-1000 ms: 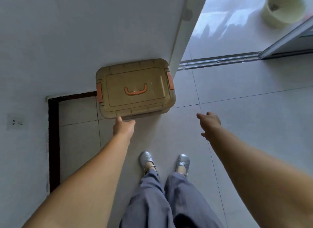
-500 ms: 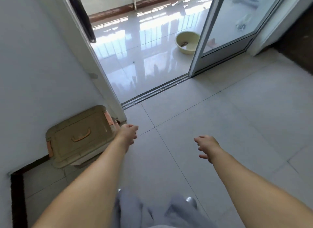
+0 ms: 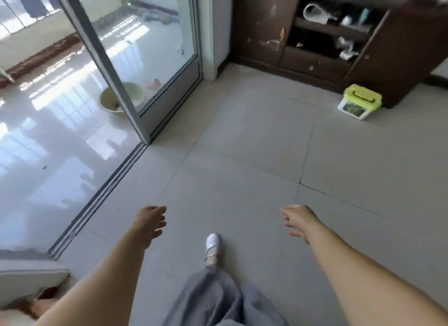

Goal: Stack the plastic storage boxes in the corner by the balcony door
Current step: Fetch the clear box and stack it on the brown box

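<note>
Left hand (image 3: 151, 222): empty, fingers loosely spread, held above the tiled floor (image 3: 242, 180). Right hand (image 3: 299, 220): empty, fingers relaxed and slightly curled, apart from the left. Storage box (image 3: 360, 102): white body, green lid with handle, standing on the floor just beside the dark wooden cabinet (image 3: 397, 59), well apart from both hands. Sliding glass door (image 3: 145, 59): far left, with a basin (image 3: 122, 100) beyond it.

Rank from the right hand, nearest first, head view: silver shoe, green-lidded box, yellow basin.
From the right hand:
1. silver shoe, just to its left on the floor.
2. green-lidded box, far right by the cabinet.
3. yellow basin, out on the balcony, far left.
</note>
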Demonstrator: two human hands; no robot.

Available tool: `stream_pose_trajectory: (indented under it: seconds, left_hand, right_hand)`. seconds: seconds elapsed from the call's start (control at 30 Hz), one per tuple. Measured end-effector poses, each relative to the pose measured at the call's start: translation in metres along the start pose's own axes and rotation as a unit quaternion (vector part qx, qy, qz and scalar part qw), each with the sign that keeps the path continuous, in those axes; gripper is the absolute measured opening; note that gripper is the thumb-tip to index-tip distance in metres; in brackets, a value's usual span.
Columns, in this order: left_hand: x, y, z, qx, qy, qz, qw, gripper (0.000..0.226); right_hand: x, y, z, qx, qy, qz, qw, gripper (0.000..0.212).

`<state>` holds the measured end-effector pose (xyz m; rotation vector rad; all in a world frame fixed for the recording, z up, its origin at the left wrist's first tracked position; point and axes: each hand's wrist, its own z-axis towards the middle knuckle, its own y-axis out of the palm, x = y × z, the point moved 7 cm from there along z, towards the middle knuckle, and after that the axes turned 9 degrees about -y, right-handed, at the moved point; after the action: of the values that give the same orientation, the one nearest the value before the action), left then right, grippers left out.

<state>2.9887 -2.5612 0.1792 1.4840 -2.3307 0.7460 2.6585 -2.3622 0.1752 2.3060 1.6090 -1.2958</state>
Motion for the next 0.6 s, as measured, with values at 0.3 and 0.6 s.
stream_pose_trajectory:
  seconds: [0.3,0.6]
  left_hand:
    - [0.178,0.245,0.028,-0.102,0.041,0.183,0.977,0.015]
    - [0.271,0.549,-0.009,-0.224,0.083,0.381,0.893,0.013]
  right_hand:
    - [0.031,-0.176,0.077,0.148,0.095,0.085,0.981,0.015]
    - [0.095,-0.326,0.127,0.260,0.164,0.172,0.936,0.044]
